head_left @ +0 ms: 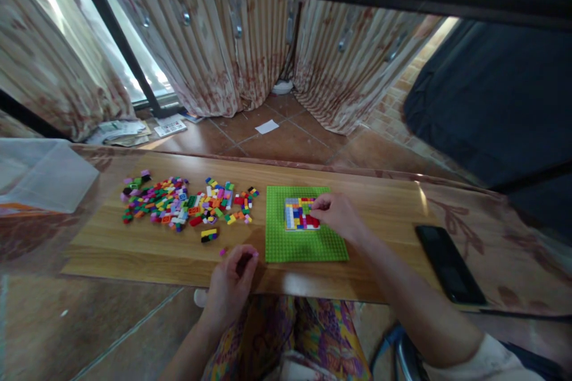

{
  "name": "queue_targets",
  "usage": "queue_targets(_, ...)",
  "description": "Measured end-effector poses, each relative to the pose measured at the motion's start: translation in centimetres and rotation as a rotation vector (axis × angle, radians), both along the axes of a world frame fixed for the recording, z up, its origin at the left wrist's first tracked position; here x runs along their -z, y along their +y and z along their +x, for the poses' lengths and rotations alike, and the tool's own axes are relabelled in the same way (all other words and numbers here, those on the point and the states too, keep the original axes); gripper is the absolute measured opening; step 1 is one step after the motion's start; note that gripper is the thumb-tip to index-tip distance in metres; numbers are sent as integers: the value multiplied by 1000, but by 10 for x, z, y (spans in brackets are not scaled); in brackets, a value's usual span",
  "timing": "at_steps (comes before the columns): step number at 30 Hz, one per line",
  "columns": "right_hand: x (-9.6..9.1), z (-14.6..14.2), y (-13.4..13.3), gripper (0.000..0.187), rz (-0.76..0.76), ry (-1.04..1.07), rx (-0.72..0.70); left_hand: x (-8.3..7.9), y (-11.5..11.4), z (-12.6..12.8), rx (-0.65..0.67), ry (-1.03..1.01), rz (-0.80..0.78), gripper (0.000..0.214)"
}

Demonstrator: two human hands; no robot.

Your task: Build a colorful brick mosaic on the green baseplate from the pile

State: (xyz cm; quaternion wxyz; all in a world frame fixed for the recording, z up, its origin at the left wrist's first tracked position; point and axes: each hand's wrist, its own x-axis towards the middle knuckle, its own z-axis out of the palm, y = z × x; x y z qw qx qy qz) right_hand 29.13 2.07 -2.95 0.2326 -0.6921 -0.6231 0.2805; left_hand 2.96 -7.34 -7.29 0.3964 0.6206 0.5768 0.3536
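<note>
A green baseplate (295, 249) lies on the wooden board, carrying a low block of multicoloured toy bricks (295, 215) in white, blue, red and yellow. My right hand (338, 214) reaches over the plate from the right, its fingers pinched together at the right side of the brick block. Whatever is between those fingertips is hidden. Left of the plate, near the board's front edge, my left hand (232, 280) is closed in a pinch. A pinkish spot shows at its fingertips, too small to name. Just beyond it lies a loose pink brick (222, 252).
Loose bricks (165, 202) in many colours are spread over the left half of the wooden board (147, 256). A small yellow and black brick stack (209, 235) sits nearer. At the left stands a translucent bin (49, 175); at the right lies a black phone (449, 265).
</note>
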Motion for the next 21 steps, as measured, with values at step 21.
queue_targets(21, 19, -70, -129, 18, 71, 609, -4, -23, -24, 33, 8, -441, -218, 22)
